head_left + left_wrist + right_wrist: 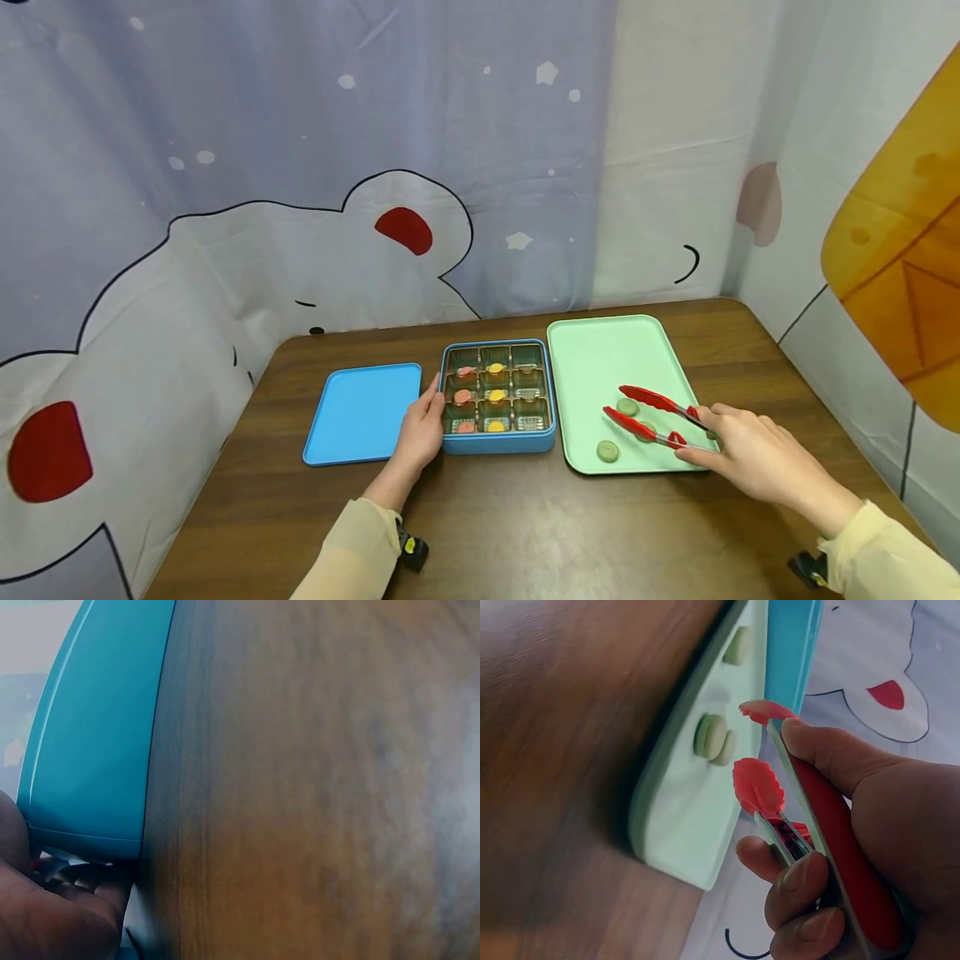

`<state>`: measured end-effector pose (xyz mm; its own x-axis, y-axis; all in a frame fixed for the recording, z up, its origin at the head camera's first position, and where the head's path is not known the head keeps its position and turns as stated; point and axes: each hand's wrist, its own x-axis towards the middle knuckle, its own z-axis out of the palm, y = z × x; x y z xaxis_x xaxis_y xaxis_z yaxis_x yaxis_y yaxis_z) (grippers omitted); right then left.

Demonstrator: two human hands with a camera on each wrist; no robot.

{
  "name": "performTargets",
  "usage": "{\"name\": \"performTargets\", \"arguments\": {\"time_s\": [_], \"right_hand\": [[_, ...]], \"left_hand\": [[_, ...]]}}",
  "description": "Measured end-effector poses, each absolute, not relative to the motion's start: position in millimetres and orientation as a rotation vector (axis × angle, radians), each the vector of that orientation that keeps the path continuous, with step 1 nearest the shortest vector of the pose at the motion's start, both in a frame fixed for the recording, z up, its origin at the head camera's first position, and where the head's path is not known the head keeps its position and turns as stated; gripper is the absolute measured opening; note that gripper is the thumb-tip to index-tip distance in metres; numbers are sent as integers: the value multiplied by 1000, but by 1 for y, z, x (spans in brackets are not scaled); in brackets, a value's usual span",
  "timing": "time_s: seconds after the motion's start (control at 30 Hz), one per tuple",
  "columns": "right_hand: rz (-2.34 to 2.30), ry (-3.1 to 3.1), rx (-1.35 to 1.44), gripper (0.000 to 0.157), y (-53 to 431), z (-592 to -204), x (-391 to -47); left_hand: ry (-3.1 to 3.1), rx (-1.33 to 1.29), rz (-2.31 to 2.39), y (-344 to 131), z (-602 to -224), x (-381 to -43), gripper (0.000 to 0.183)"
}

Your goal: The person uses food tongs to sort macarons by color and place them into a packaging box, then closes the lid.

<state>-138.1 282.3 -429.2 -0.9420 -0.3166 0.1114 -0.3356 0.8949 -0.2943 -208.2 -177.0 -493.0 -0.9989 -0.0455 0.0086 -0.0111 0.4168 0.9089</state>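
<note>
At the far left, one printed curtain (480, 100) is hanging behind the table and showing two red ear patches. One wooden table (517, 525) is holding everything. On its left side, one blue lid (363, 414) is lying flat. Just right of it, the left hand (420, 429) is resting against the left side of one blue box (497, 445), its fingers touching the wall without wrapping round it. One pale sleeve (351, 546) is covering that arm, and one black wrist device (412, 550) is sitting beside its cuff.

The box is holding one clear insert (532, 406) of nine compartments, three by three. Three pink rounds (462, 397) are lying in the left column, one per compartment, and three yellow rounds (497, 396) are lying likewise in the middle column.

Right of the box, one pale green tray (600, 346) is bearing three green rounds (607, 452), all in its near half: one toward the left, two close together. Above those two, one pair of red-tipped tongs (647, 398) is standing with its two tips spread apart. The right hand (757, 457) is pinching the handles between thumb and fingers. A second pale sleeve (892, 554) and a second black wrist device (810, 570) are showing at that wrist
</note>
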Motion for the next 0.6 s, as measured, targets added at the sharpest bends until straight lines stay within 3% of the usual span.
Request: {"name": "performTargets", "arguments": {"time_s": [0.43, 0.6], "right_hand": [[487, -2996, 513, 59, 292, -436, -138], [499, -2994, 529, 64, 293, -437, -139]], "left_hand": [[-2627, 65, -1684, -177, -493, -208, 53], [-2623, 69, -1684, -176, -493, -208, 52]]}}
